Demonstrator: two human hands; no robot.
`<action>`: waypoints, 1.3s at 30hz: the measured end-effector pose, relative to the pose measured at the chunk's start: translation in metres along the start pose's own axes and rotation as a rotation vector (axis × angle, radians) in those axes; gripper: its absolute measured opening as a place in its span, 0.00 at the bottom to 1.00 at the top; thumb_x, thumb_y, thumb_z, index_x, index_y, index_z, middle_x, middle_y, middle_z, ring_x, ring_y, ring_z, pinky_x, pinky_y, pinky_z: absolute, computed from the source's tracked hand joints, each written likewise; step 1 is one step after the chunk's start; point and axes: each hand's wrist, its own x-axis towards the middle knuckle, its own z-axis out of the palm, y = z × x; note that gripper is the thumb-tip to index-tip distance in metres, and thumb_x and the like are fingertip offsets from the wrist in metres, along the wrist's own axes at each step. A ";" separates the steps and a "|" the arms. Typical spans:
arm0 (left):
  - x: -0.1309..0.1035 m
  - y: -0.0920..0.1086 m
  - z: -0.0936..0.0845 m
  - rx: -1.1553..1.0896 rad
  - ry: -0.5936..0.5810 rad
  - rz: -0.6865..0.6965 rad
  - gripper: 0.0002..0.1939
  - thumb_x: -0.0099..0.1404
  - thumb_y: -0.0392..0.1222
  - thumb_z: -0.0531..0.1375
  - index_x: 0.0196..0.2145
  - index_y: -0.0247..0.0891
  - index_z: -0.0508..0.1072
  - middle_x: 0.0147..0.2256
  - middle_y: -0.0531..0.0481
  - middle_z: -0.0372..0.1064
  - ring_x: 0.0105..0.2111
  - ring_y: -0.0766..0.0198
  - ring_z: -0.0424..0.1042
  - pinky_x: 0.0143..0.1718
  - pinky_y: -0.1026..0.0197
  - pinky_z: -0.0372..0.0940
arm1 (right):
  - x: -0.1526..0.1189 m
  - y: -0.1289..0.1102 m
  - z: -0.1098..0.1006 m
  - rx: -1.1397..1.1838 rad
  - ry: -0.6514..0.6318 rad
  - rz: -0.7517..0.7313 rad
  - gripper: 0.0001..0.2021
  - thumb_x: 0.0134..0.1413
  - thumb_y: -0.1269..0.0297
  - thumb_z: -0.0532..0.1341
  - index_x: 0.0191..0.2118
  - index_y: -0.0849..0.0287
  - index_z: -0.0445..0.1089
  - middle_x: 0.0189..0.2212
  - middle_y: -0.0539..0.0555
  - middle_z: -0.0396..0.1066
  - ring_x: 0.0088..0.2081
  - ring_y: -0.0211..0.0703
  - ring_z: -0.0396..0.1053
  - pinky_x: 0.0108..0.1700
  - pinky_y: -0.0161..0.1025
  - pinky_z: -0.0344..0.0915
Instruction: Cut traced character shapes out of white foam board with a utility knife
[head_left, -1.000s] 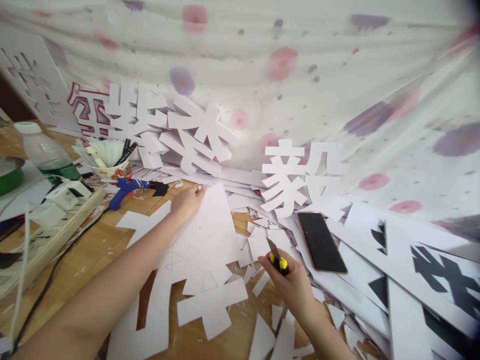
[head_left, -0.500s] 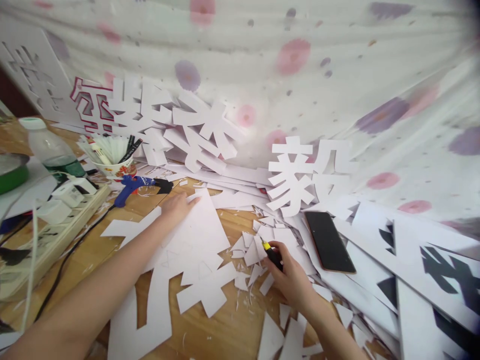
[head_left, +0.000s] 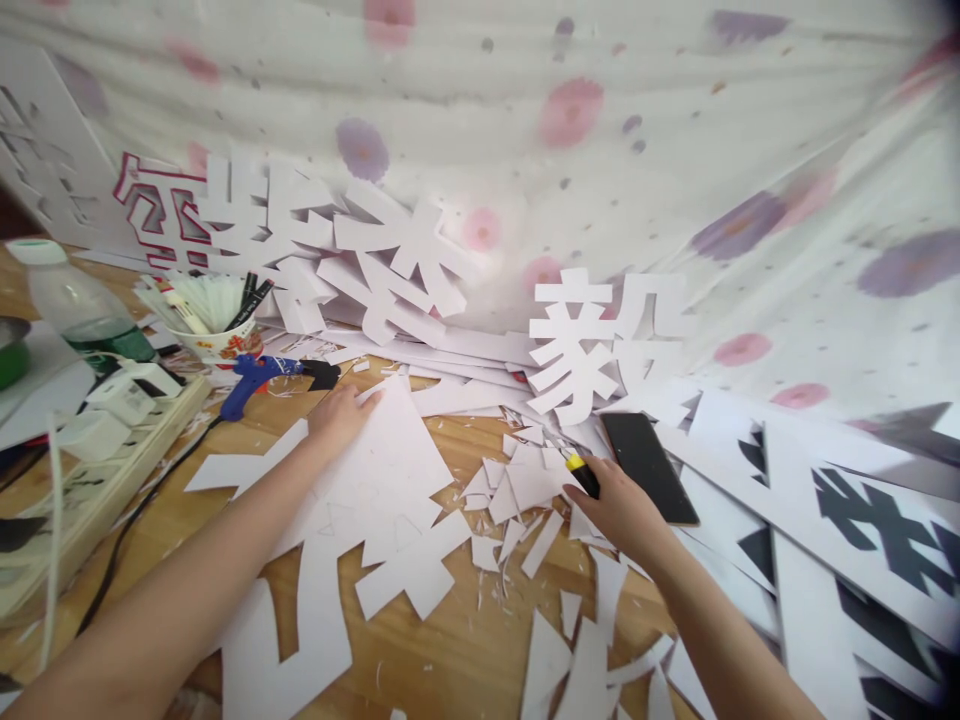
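Observation:
My left hand [head_left: 341, 420] rests at the upper left edge of a white board cutout [head_left: 390, 465], its thumb on the surface and the other fingers closed at the edge, partly hidden. Faint pencil triangles show on the cutout, which has notched edges and long strokes reaching toward me. In my right hand [head_left: 626, 505] is a black and yellow craft knife [head_left: 583, 475], gripped with its blade pointing up and left. The knife hovers over or rests among white board scraps [head_left: 517, 480], right of the cutout; contact is unclear. A black phone [head_left: 649, 468] lies just behind this hand.
A blue glue gun [head_left: 251, 382], a tub of glue sticks and markers [head_left: 217, 345], a power strip [head_left: 112, 480] and a bottle [head_left: 82, 310] stand at left. Cut white characters [head_left: 574, 345] lean on the flowered curtain [head_left: 465, 110]. Boards with black shapes [head_left: 885, 520] lie right.
My right hand has moved right and slightly up with the craft knife, away from the cutout toward the phone. My left hand stays on the cutout. The view has shifted slightly right.

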 end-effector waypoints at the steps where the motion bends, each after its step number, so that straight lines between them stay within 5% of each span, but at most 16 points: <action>1: 0.001 0.000 -0.001 -0.013 -0.004 -0.005 0.30 0.58 0.63 0.43 0.40 0.37 0.69 0.42 0.38 0.70 0.43 0.46 0.68 0.37 0.53 0.61 | 0.002 0.000 -0.002 0.002 -0.023 -0.005 0.19 0.51 0.60 0.54 0.48 0.62 0.63 0.41 0.60 0.65 0.40 0.50 0.67 0.39 0.40 0.60; 7: 0.013 -0.001 -0.014 -0.029 -0.006 0.042 0.31 0.58 0.64 0.45 0.40 0.32 0.67 0.43 0.33 0.68 0.43 0.43 0.67 0.37 0.53 0.61 | 0.009 -0.007 -0.004 0.024 -0.068 -0.034 0.19 0.51 0.60 0.54 0.48 0.62 0.63 0.42 0.60 0.66 0.40 0.49 0.67 0.41 0.40 0.59; 14: 0.039 0.000 -0.070 -0.096 0.263 -0.060 0.30 0.60 0.62 0.46 0.44 0.30 0.64 0.43 0.32 0.68 0.44 0.43 0.66 0.38 0.49 0.59 | 0.004 0.000 -0.010 0.022 0.009 0.010 0.17 0.52 0.58 0.53 0.46 0.59 0.63 0.40 0.57 0.66 0.39 0.47 0.67 0.38 0.38 0.59; 17: 0.046 0.012 -0.079 -0.093 0.305 -0.090 0.31 0.62 0.60 0.43 0.47 0.28 0.62 0.45 0.28 0.66 0.45 0.44 0.66 0.38 0.50 0.58 | 0.000 0.002 -0.016 0.018 0.045 0.029 0.16 0.53 0.58 0.52 0.45 0.59 0.63 0.39 0.56 0.66 0.38 0.46 0.67 0.37 0.37 0.59; 23: 0.031 0.057 -0.044 -0.044 0.160 0.025 0.27 0.63 0.56 0.47 0.44 0.26 0.63 0.42 0.30 0.68 0.43 0.45 0.68 0.38 0.51 0.60 | -0.011 0.004 -0.023 0.048 0.172 0.015 0.15 0.51 0.57 0.51 0.43 0.59 0.64 0.39 0.57 0.66 0.39 0.48 0.67 0.37 0.38 0.60; 31: -0.058 0.109 0.018 -0.074 -0.030 0.222 0.23 0.62 0.57 0.48 0.41 0.33 0.65 0.37 0.40 0.71 0.38 0.53 0.71 0.36 0.59 0.61 | -0.017 -0.006 -0.029 0.084 0.218 -0.018 0.16 0.51 0.55 0.50 0.42 0.57 0.64 0.38 0.56 0.68 0.36 0.47 0.68 0.35 0.39 0.61; 35: -0.067 0.116 0.011 -0.183 -0.160 0.331 0.25 0.62 0.60 0.46 0.40 0.34 0.64 0.37 0.40 0.71 0.39 0.51 0.71 0.34 0.59 0.62 | -0.019 -0.010 -0.031 0.073 0.213 0.006 0.17 0.51 0.54 0.50 0.42 0.58 0.64 0.39 0.57 0.68 0.38 0.48 0.68 0.37 0.40 0.62; 39: -0.024 0.089 -0.021 -0.199 0.029 0.138 0.23 0.63 0.57 0.47 0.41 0.34 0.63 0.41 0.38 0.69 0.42 0.49 0.69 0.37 0.56 0.61 | -0.026 -0.002 -0.035 0.057 0.242 0.036 0.19 0.51 0.53 0.50 0.44 0.59 0.63 0.40 0.57 0.68 0.38 0.49 0.68 0.37 0.40 0.62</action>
